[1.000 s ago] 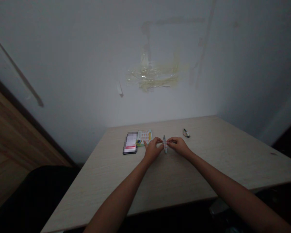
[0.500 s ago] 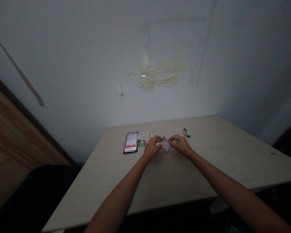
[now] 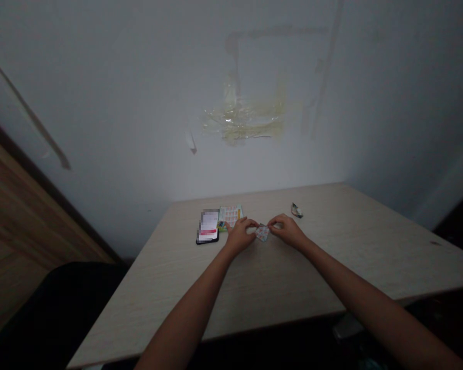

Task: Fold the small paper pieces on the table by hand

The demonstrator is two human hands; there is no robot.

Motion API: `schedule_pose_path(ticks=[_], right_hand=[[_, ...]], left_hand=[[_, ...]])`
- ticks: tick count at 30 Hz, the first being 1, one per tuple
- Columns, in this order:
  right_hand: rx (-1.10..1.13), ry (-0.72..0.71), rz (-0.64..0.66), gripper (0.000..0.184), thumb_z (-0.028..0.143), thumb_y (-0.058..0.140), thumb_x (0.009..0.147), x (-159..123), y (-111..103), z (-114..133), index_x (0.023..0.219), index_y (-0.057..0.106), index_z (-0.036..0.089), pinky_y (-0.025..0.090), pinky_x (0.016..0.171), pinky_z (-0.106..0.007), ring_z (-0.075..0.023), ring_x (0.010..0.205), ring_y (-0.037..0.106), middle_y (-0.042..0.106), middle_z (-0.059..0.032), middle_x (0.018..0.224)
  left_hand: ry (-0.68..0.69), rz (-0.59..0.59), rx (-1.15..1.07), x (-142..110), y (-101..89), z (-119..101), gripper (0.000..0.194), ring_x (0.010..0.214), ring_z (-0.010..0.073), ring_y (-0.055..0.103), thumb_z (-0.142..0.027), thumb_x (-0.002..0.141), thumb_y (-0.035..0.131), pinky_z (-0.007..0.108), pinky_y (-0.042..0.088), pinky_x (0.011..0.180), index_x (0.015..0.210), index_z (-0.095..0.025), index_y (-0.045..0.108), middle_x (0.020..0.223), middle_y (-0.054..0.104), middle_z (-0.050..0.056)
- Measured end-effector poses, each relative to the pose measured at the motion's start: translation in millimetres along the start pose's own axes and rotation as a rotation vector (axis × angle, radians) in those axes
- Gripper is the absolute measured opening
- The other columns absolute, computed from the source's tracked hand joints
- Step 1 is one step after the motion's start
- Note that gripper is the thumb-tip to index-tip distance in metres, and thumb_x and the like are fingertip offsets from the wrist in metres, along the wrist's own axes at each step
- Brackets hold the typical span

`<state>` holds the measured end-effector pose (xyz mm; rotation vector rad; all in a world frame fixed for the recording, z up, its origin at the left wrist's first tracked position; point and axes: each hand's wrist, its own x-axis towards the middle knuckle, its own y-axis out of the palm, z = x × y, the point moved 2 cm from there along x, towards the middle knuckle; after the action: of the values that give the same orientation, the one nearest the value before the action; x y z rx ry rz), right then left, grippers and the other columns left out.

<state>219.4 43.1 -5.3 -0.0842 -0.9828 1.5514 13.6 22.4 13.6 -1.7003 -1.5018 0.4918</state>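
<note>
A small piece of folded patterned paper (image 3: pixel 262 233) is held between my two hands above the middle of the table. My left hand (image 3: pixel 239 234) pinches its upper left edge with thumb and fingertips. On the other side, my right hand (image 3: pixel 287 229) pinches the upper right corner. The paper has a pale face with reddish and bluish print; its finer folds are too small to make out. Just behind my left hand lies a printed booklet or pack of sheets (image 3: pixel 230 213), partly covered by the fingers.
A phone (image 3: pixel 208 226) with a lit screen lies left of the booklet. Toward the back right sits a small folded paper piece (image 3: pixel 297 210). The pale wooden table (image 3: pixel 170 288) meets a wall (image 3: pixel 139 103) with old tape on it. A dark object (image 3: pixel 61 308) stands at the left.
The paper's pointed top has gone down, and it now looks shorter and more compact. Both hands stay nearly in place, with the left fingers slightly shifted.
</note>
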Motion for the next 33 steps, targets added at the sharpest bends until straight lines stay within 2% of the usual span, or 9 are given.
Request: schedule_pose_path(ticks=[10,17,27,33], right_hand=[[-0.083,-0.056,0.053,0.015,0.025,0.063,0.078,0,-4,-5,0.084,0.077,0.022,0.044,0.089,-0.035,-0.0233,0.092,0.063,0.075,-0.0049,0.088],[-0.131,-0.09,0.101,0.014,0.025,0.065,0.078,0,-5,-9,0.084,0.077,0.023,0.044,0.092,-0.036,-0.0235,0.095,0.063,0.075,-0.0045,0.089],[-0.139,-0.113,0.139,0.013,0.024,0.065,0.079,-2,-2,-14,0.085,0.076,0.024,0.044,0.092,-0.036,-0.0228,0.096,0.061,0.071,-0.0052,0.092],[-0.142,-0.012,0.075,0.018,0.036,0.067,0.081,-2,5,-11,0.086,0.075,0.021,0.044,0.09,-0.036,-0.0234,0.095,0.059,0.069,-0.0076,0.093]], left_hand=[[0.015,0.027,0.075,-1,0.8,6,0.034,0.14,0.0308,0.038,-0.019,0.075,0.065,0.072,-0.014,0.11,0.104,-0.034,0.072,0.13,0.065,0.002],[0.031,0.023,0.071,-3,0.7,8,0.03,0.14,0.0323,0.037,-0.018,0.075,0.065,0.074,-0.018,0.107,0.098,-0.036,0.074,0.125,0.069,-0.002],[0.036,0.062,0.111,-5,-7.3,4,0.025,0.142,0.0307,0.033,-0.024,0.079,0.064,0.073,-0.019,0.107,0.097,-0.036,0.075,0.128,0.068,-0.003],[0.033,0.027,0.106,-5,-3.8,3,0.015,0.139,0.0302,0.038,-0.039,0.085,0.062,0.073,-0.018,0.107,0.093,-0.035,0.075,0.125,0.069,-0.002]])
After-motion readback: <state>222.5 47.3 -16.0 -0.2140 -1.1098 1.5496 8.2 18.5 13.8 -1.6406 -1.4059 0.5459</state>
